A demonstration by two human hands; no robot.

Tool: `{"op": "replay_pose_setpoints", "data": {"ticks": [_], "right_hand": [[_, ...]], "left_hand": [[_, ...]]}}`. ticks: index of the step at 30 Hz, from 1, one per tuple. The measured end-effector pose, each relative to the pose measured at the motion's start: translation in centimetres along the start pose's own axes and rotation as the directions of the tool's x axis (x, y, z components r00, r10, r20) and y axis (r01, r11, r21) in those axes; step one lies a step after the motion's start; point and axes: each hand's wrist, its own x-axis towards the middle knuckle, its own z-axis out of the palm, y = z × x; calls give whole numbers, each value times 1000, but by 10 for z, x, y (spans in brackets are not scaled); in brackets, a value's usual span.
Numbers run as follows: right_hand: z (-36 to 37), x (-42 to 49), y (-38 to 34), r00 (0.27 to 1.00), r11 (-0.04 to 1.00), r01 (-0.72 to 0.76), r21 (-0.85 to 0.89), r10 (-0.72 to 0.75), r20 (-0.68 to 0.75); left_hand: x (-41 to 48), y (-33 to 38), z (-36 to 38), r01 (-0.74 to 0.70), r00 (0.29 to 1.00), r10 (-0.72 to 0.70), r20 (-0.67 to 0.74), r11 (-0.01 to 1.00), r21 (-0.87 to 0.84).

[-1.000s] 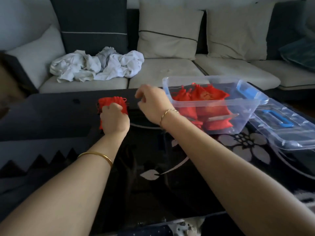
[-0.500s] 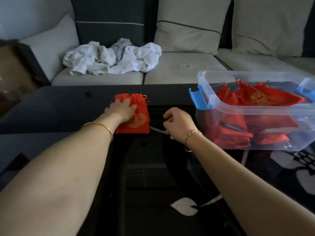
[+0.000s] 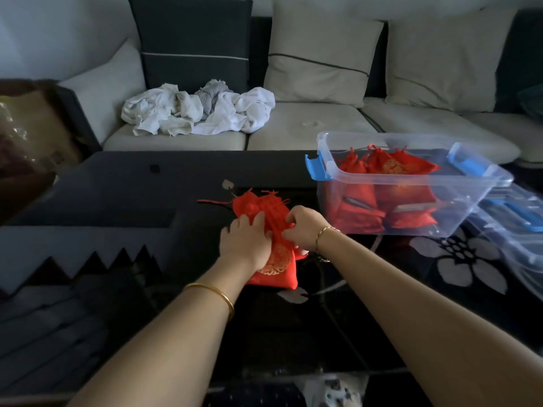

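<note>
Beside the clear bin (image 3: pixel 411 181), the left hand (image 3: pixel 246 242) is pressing the red pouch (image 3: pixel 274 211), fingers straight; the right hand (image 3: pixel 302 227) is pinching it.

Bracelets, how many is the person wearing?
2: a gold bangle on the left wrist and a thinner gold chain on the right wrist. Both show plainly; none looks hidden.

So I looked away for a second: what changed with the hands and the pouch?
The right hand moved left onto the red pouch and now pinches its fabric; the left hand stays pressed on it. The clear bin, its lid and the white clothes stayed put.
</note>
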Motion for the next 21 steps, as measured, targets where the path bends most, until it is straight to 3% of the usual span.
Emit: {"op": "replay_pose_setpoints", "data": {"ticks": [4,9,12,15,18,21], "right_hand": [[-3,-22,8,998,998,-61,24,61,0],[-6,-39,14,995,970,-95,223,101,-20],[-17,-48,16,992,936,-59,346,93,-84],[-39,-63,15,994,895,0,445,47,-95],[-62,-79,15,998,908,44,417,-21,-59],[-76,-90,22,991,940,129,316,-109,-80]], "left_hand": [[-30,17,-1,27,985,-46,-167,993,-115],[-46,18,-9,-3,938,-5,-346,1000,-22],[-50,26,-28,-102,949,39,-312,977,-187],[-53,36,-50,-274,950,188,-251,887,-373],[-59,45,-63,-407,908,293,-300,789,-461],[-63,52,-71,-443,892,303,-337,737,-511]]}}
